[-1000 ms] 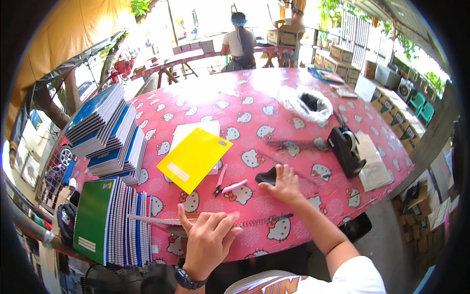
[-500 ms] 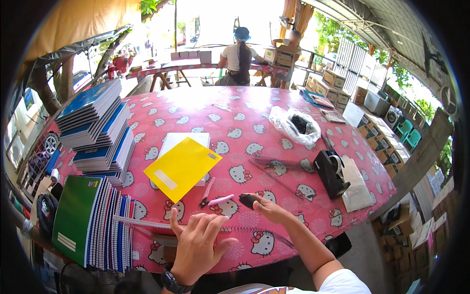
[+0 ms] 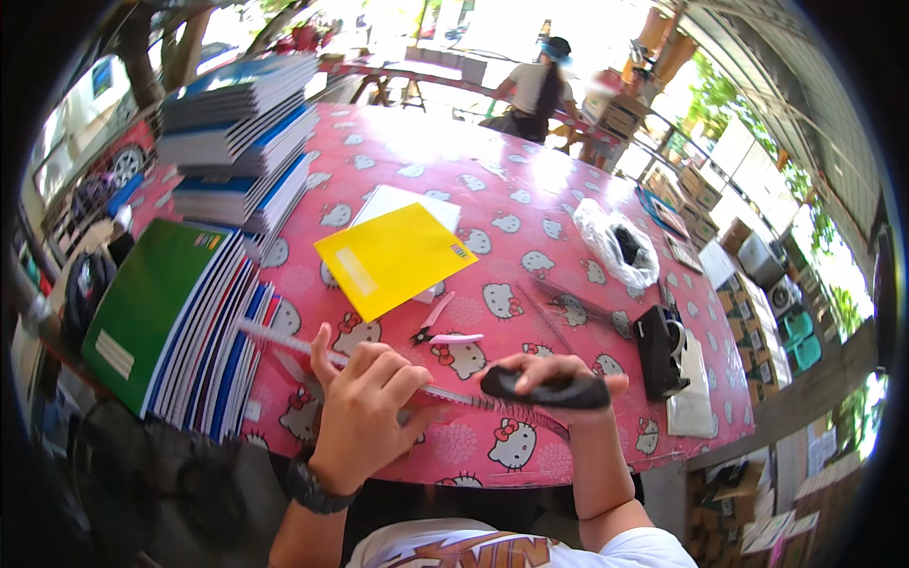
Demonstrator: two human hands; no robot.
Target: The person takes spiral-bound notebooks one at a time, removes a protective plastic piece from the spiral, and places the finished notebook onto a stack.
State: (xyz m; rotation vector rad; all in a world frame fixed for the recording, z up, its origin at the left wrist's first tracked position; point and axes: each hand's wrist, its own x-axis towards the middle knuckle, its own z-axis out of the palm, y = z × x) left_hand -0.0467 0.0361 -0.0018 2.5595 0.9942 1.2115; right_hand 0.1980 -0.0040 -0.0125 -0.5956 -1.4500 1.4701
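Observation:
My left hand (image 3: 365, 412), with a black watch on the wrist, is bent over the edge of a notebook (image 3: 279, 339) standing on its side at the table's near edge. The thumb is on the near side, and most of the notebook is hidden. A thin plastic coil (image 3: 511, 409) runs out from its right end. My right hand (image 3: 559, 383) grips a long black oblong object (image 3: 544, 389) of unclear kind just above the coil. Pink-handled pliers (image 3: 445, 327) with dark jaws lie open beyond my hands. Behind them, a yellow-covered notebook (image 3: 393, 260) rests on white sheets (image 3: 383, 201).
Left are green and blue notebooks (image 3: 161, 322) and a tall blue-covered stack (image 3: 241, 142). Loose coils (image 3: 592, 312), a black tape dispenser (image 3: 660, 350) and a white plastic bag (image 3: 615, 241) lie right. A person (image 3: 538, 90) sits at a far table; boxes (image 3: 748, 303) line the right.
The view has turned to the left. My right hand has rolled over, so the black object now shows its full length above the coil. My left hand stays on the notebook's edge.

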